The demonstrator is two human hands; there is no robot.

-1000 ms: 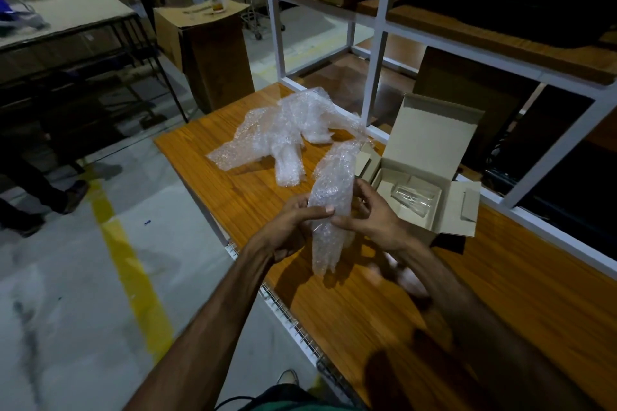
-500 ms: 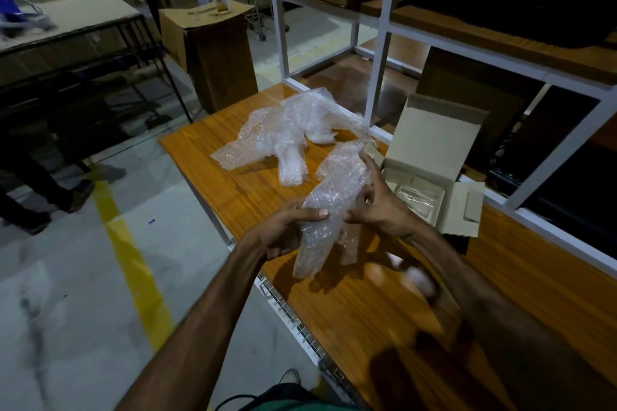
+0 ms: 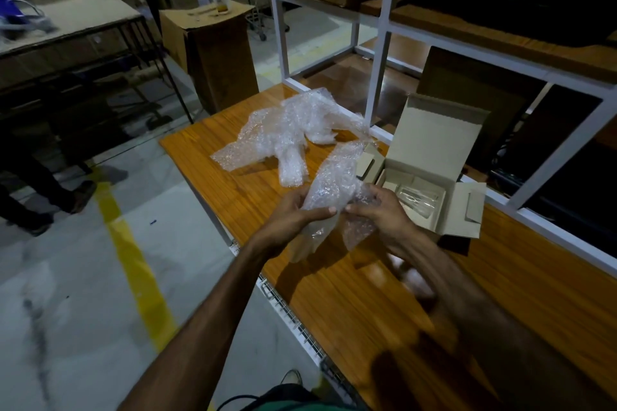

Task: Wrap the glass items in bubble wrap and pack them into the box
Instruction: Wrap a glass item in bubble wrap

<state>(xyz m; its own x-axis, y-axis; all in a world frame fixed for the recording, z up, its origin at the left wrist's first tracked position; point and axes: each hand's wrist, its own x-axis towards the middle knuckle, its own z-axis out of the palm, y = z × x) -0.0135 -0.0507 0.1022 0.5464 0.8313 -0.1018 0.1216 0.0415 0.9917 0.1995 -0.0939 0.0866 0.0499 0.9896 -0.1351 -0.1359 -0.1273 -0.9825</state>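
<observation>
A long bundle of bubble wrap point(image 3: 334, 183) is held tilted above the wooden table point(image 3: 367, 294). My left hand point(image 3: 293, 213) grips its lower part from the left, thumb across the front. My right hand point(image 3: 384, 210) holds a loose flap of the wrap on the right side. What the wrap encloses is hidden. Just right of my hands stands the small open cardboard box point(image 3: 430, 163), lid up, with a clear glass item point(image 3: 417, 198) lying in its insert.
A loose heap of bubble wrap point(image 3: 293, 133) lies on the table's far left part. White shelf posts point(image 3: 379, 53) rise behind the table. A tall carton point(image 3: 213, 53) with a jar on top stands on the floor beyond. A person's legs point(image 3: 36, 190) show at left.
The bundle has tilted with its top toward the box. My right hand has come down from the bundle's upper part to the flap beside my left thumb.
</observation>
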